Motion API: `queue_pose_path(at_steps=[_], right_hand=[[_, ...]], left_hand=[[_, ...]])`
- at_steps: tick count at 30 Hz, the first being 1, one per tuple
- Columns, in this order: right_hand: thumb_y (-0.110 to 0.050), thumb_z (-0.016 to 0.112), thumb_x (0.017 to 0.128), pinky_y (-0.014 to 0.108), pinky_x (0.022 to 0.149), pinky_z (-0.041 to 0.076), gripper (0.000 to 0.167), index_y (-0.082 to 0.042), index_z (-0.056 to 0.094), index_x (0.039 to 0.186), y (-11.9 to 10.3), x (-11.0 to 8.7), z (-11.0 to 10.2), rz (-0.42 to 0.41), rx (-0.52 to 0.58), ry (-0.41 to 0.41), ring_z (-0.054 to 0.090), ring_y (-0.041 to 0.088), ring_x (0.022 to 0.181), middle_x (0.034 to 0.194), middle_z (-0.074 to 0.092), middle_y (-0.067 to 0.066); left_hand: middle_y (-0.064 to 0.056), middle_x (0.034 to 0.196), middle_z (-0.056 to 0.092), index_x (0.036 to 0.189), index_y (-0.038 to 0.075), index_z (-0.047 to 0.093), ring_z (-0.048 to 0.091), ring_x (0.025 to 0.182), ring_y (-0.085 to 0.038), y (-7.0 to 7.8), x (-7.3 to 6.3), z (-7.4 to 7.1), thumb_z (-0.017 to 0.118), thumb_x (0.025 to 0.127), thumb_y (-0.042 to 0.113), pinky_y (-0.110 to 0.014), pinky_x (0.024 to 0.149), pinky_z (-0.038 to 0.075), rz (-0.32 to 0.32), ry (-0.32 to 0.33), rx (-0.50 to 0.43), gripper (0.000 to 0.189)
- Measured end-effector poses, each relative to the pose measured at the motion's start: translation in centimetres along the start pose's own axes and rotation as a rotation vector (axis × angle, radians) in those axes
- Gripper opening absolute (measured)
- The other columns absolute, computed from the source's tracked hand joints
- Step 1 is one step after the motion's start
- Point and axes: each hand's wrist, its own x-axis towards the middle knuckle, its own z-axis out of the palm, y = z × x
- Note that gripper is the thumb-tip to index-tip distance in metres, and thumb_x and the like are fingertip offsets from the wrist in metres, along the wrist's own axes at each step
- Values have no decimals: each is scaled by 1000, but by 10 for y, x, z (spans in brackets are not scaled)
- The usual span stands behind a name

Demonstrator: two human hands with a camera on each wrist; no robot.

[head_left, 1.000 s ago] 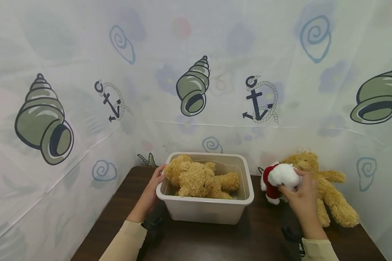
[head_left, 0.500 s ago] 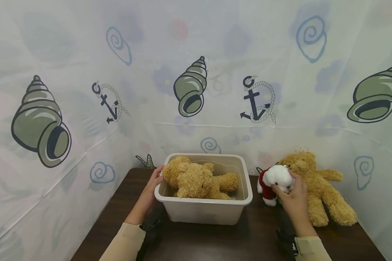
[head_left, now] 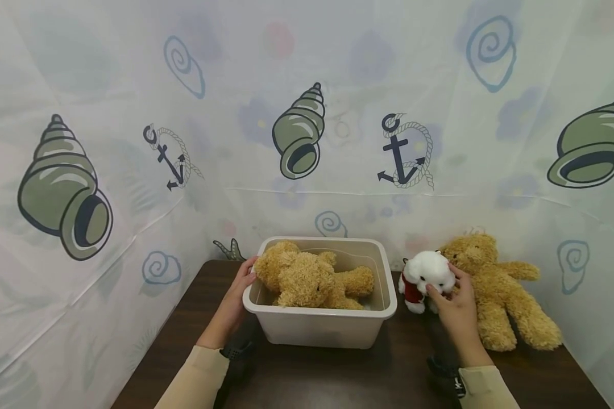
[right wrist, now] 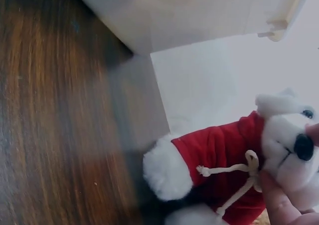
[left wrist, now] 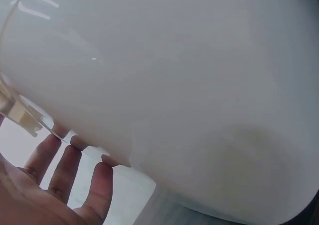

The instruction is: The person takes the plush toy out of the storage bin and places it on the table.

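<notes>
My right hand [head_left: 457, 307] holds a white plush dog [head_left: 427, 272] by the side of its head, the thumb near its muzzle. In the right wrist view the plush dog [right wrist: 224, 160] shows a red top with a tied cream drawstring and a black nose. It is upright beside the bin, facing me. On the left, my left hand [head_left: 237, 292] rests against the side of the beige plastic bin [head_left: 319, 329]. The left wrist view shows extended fingers [left wrist: 65, 172] touching the bin's outer wall. Inside the bin lie curly tan teddy bears [head_left: 307, 281].
Another tan teddy bear [head_left: 496, 289] leans by the back wall at the right, partly behind the right hand. A dark wooden table [head_left: 307, 378] lies beneath everything. A pale cloth [head_left: 358, 68] printed with shells and anchors surrounds the table's back and sides.
The right hand has moved slightly left and turned the plush dog from a tilted, sideways pose to upright with its face toward me. The left hand and bin stay in place.
</notes>
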Motion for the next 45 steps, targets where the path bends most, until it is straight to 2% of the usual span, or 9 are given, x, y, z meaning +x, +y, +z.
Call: queue_pose_path(at_steps=[5,10,14,18,23,29,33,40,45], right_hand=[[-22,73,105,16,81,53,79,-23,29,172,-2,1,-2,42,36,-10,61,9,108,153,41,17],[-24,74,104,14,81,53,80,-24,31,172,1,2,0,65,22,-6,61,7,106,153,42,18],[-27,72,106,11,83,51,81,-27,27,173,1,2,0,70,40,-22,60,19,125,159,39,16],[-27,70,107,6,86,47,82,-27,22,175,-3,0,-1,46,62,-53,51,36,144,167,31,17],[-31,69,108,6,81,45,82,-16,22,175,-9,1,-8,-12,-83,-84,54,48,137,166,31,30],[-32,66,109,6,78,43,81,-9,21,173,-26,3,-23,-36,-147,-40,53,49,135,155,41,33],[-33,63,110,9,82,43,78,-12,21,173,-45,-4,-34,-60,-168,-7,53,40,131,150,45,28],[-37,60,111,9,88,42,69,-21,28,170,-81,-22,-46,-116,-202,42,50,-2,115,138,56,12],[-33,62,111,11,88,43,60,-23,37,165,-108,-33,-51,-146,-161,102,53,-6,110,125,57,-2]], left_hand=[[-2,174,27,165,36,32,27,162,-35,0,0,-1,42,113,53,-71,126,27,5,-2,3,55],[-3,174,27,165,34,32,27,162,-36,-2,1,0,41,114,51,-72,126,27,4,4,3,54],[-3,174,27,165,34,32,26,163,-36,-2,0,0,41,114,51,-74,126,26,6,4,7,54],[-2,174,27,164,35,33,27,162,-36,-2,1,0,41,114,51,-74,126,26,8,10,5,54],[-3,173,28,165,34,33,28,161,-35,-1,1,1,42,114,48,-69,126,28,18,8,-7,54],[-3,174,26,165,35,31,26,163,-37,-2,1,0,41,114,50,-73,126,27,22,-6,5,55],[-4,173,27,166,33,31,28,162,-36,-2,2,0,42,114,48,-70,126,28,25,-10,-5,54],[-3,174,26,165,35,31,26,162,-37,-3,2,-1,42,114,48,-73,126,27,14,-10,-11,54],[-4,175,25,166,34,29,25,163,-38,-4,1,-1,42,114,48,-73,126,27,19,-18,-10,55]])
